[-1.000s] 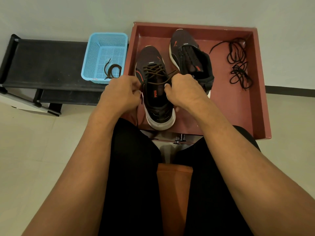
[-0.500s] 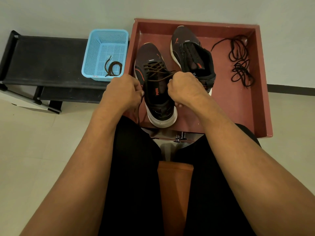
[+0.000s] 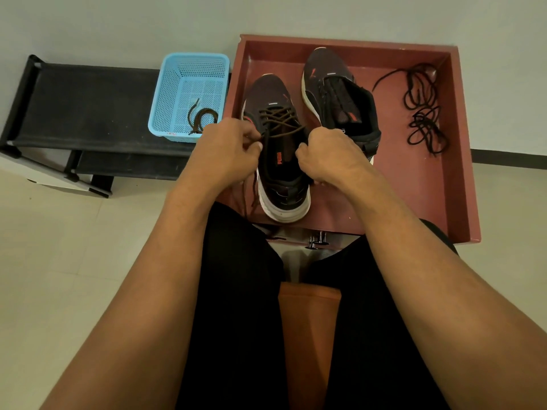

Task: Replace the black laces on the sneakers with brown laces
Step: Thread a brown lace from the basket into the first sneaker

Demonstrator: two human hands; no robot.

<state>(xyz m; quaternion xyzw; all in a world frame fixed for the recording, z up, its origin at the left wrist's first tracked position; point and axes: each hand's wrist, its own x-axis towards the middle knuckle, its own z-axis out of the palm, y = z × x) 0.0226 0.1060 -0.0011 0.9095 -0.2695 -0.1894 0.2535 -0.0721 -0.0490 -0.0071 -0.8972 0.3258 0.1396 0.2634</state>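
Two dark sneakers stand in a red-brown tray [image 3: 455, 161]. The near sneaker [image 3: 281, 179] is threaded with a brown lace [image 3: 279, 119]. My left hand [image 3: 225, 152] pinches one end of that lace at the shoe's left side, and the loose end hangs down past the sole. My right hand [image 3: 328, 155] grips the other end at the shoe's right collar. The far sneaker [image 3: 334, 93] leans on its side with no lace visible in it. Two black laces [image 3: 421, 113] lie loose at the tray's right. Another brown lace [image 3: 202, 118] sits in a blue basket [image 3: 174, 93].
The blue basket stands on a low black rack [image 3: 88, 110] left of the tray, against a pale wall. My legs in black trousers fill the foreground, with an orange seat [image 3: 309, 321] between them. Pale floor tiles [image 3: 59, 261] spread to the left.
Both hands have drawn slightly apart, pulling the brown lace ends taut at the top eyelets. The view has shifted a little; the sneaker has stayed in place.
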